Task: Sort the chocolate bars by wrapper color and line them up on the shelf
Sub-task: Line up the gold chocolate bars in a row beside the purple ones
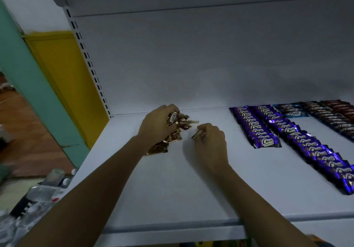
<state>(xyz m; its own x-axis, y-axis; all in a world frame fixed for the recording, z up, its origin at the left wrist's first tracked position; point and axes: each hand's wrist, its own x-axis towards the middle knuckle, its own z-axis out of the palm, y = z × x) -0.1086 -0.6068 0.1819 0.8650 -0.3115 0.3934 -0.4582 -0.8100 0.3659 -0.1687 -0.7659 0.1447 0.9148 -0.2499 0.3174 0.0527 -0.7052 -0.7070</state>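
Note:
On the white shelf (191, 185) my left hand (157, 124) grips a bunch of gold-wrapped chocolate bars (173, 137), which fan out under and past its fingers. My right hand (210, 141) pinches a single gold bar (198, 134) just to the right of that bunch. To the right lie two long overlapping rows of purple bars (268, 129). A short row of blue bars (292, 109) sits behind them near the back wall. Rows of dark brown bars (333, 114) run along the far right.
The shelf's front edge (172, 227) runs across the bottom. A slotted upright (90, 64) stands at the left, with a yellow panel (65, 78) and a teal post (32, 82) beyond it. Plastic-wrapped bottles (44, 189) lie low at the left.

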